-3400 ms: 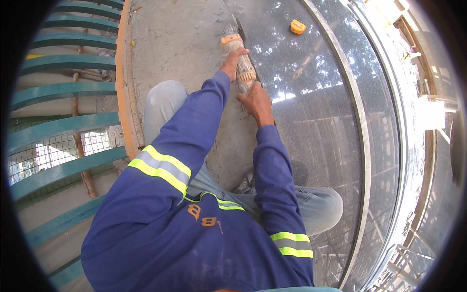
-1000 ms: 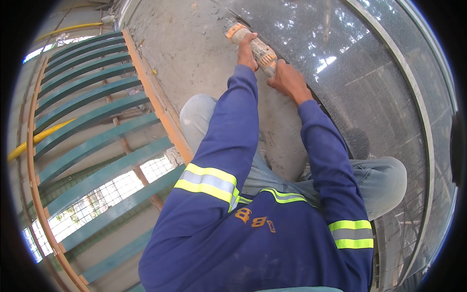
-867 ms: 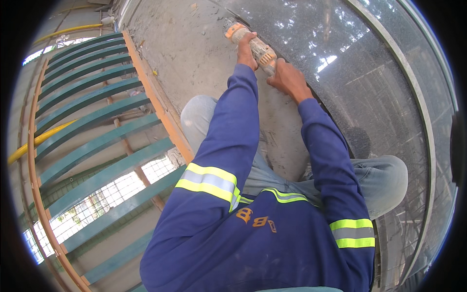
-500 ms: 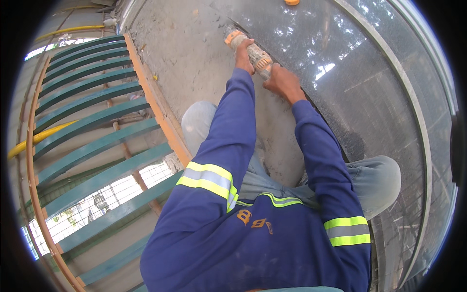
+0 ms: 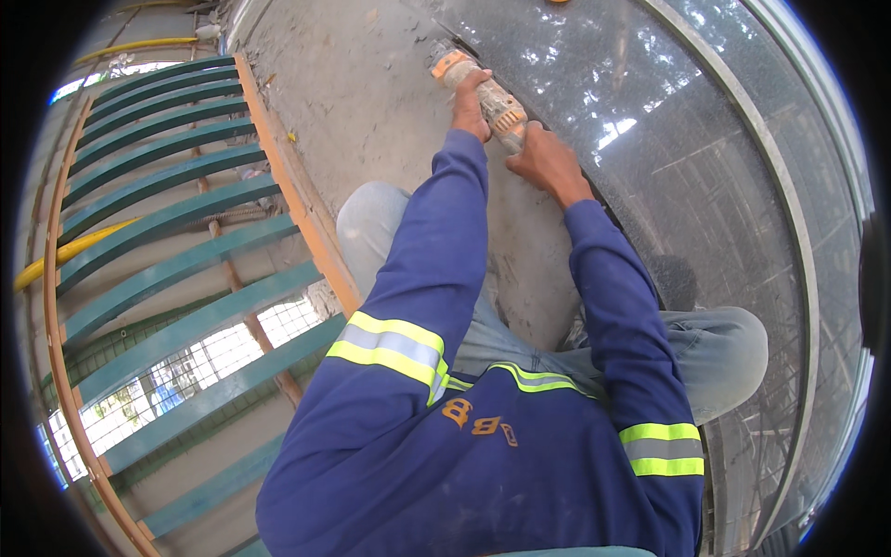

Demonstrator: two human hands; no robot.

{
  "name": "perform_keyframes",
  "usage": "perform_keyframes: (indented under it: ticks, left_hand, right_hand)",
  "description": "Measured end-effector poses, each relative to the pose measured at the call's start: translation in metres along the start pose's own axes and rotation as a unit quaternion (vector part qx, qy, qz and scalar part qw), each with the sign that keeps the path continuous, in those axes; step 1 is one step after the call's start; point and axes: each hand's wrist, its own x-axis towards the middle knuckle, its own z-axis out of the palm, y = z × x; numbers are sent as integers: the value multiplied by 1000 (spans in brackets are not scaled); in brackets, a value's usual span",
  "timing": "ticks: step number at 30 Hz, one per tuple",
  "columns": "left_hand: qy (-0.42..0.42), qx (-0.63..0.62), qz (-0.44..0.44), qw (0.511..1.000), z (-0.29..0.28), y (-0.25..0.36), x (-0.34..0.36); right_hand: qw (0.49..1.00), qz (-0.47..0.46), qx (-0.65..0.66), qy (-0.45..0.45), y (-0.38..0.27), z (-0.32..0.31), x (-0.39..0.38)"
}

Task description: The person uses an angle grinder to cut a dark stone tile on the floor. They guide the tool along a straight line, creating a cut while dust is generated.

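Two holds on grinder-like tool (image 5: pixel 499 100): left hand (image 5: pixel 471 109) closed round body, right hand (image 5: pixel 548 161) round rear, beside left edge of dark panel (image 5: pixel 687 213). Likely heavy, stiff, dust-slick; best gripped there.

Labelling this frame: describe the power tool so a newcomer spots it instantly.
Start at the dark glossy panel on the right and follow its left side up beside the grey floor. There the left hand and right hand grip the power tool: a dusty, pale cylinder, set apart by orange parts.
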Motion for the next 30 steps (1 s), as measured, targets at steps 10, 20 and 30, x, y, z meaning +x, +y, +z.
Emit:
perform_keyframes:
  ticks: [10,20,30]
  left_hand:
    - [-3,7,-7,1000,3,2,-9]
    - [-7,6,0,1000,-2,0,-4]
    - [-4,11,6,1000,-2,0,-1]
  right_hand:
    - [1000,-11,-10,9,0,-1,-4]
    - [1000,-3,-15,-5,0,-1,-4]
    - [1000,7,-11,-22,2,3,7]
